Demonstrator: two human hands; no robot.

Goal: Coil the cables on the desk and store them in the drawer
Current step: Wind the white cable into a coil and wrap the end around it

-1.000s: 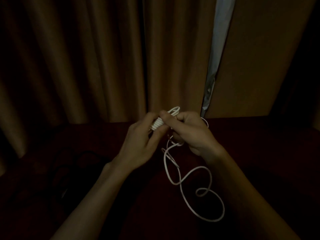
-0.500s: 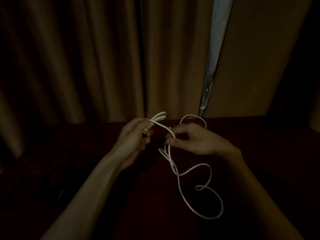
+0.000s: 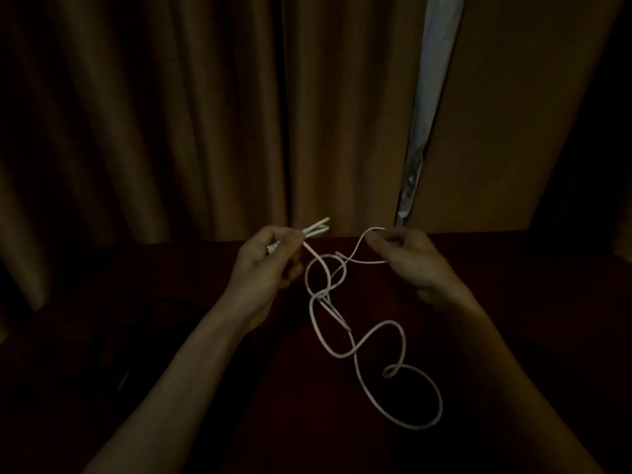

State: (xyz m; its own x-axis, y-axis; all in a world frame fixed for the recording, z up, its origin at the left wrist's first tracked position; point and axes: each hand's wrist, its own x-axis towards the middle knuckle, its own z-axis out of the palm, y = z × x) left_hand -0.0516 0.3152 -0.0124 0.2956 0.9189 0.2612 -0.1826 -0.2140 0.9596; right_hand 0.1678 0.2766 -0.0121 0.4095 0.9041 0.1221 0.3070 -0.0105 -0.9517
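Note:
A thin white cable trails in loose loops over the dark red desk. My left hand is shut on a small bundle of folded cable turns, whose ends stick out up and to the right above my fingers. My right hand pinches a single strand of the same cable, lifted in a small arch at the desk's far edge. Between the two hands the cable forms a loose tangle of loops hanging down to the desk.
A dark cable lies barely visible on the desk at the left. Brown curtains hang behind the desk, with a pale gap to the right of centre. A plain brown panel stands at the back right.
My hands were together on the bundle; they have moved apart. The left went left with the bundle, the right went right pulling a strand, drawing the loose loops out.

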